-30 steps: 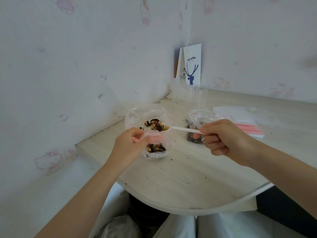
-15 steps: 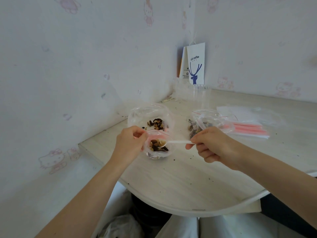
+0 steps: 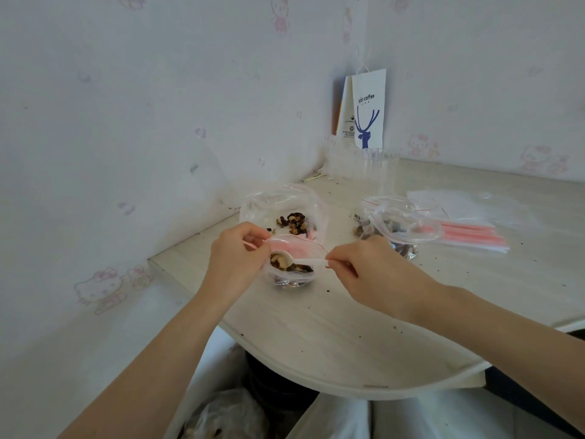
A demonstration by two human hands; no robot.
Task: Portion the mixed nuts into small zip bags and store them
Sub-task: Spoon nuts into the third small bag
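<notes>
Now, mid-fill: the left hand (image 3: 235,261) pinches open the small clear pink-sealed zip bag (image 3: 292,277) on the pale wooden table (image 3: 348,327); the right hand (image 3: 373,274) pinches a white plastic spoon (image 3: 305,260), its bowl of mixed nuts (image 3: 280,259) inside the mouth. Next, probably, tip it without spilling

we log soft, even, cool-toned light; source out of frame. shadows on the table (image 3: 348,327) are faint and diffuse. weak glare on the clear bag (image 3: 408,217). detail slightly soft throughout; wide-angle stretch toward the corners.
</notes>
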